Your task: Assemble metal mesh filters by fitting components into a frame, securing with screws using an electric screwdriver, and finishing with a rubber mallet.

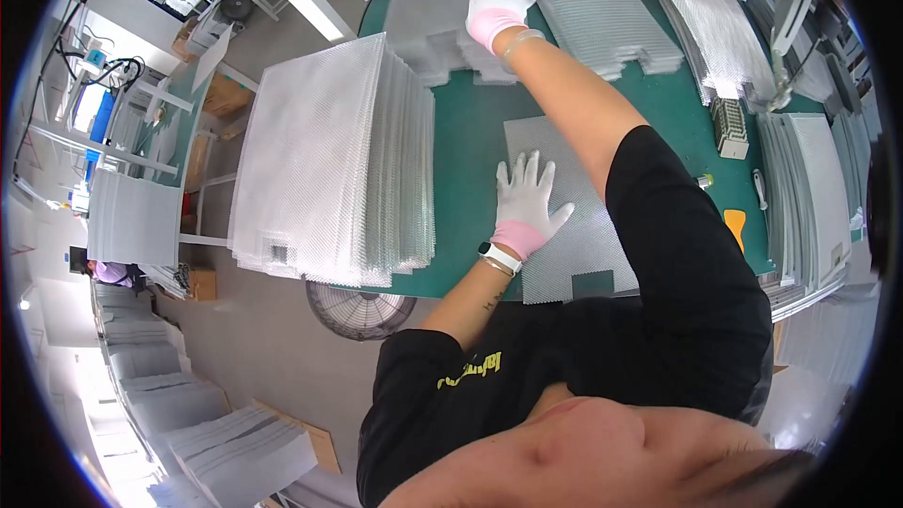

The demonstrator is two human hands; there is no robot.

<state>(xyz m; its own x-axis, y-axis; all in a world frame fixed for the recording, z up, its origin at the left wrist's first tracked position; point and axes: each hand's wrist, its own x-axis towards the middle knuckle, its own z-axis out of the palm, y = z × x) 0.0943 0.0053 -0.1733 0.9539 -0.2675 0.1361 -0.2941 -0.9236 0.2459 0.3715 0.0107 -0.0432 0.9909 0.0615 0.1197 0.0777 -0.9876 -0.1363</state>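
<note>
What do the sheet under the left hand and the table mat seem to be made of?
Sheet: probably thin translucent plastic, embossed; the fine dotted grain and pale sheen suggest it, though metal mesh cannot be excluded. Table mat: matte green, probably rubber or vinyl; flat with no glare.

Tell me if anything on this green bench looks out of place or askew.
Nothing is spilled or visibly damaged. The big stack of mesh sheets at the left juts past the green table edge, its layers fanned. The left hand presses one sheet flat; the right hand reaches a far stack.
</note>
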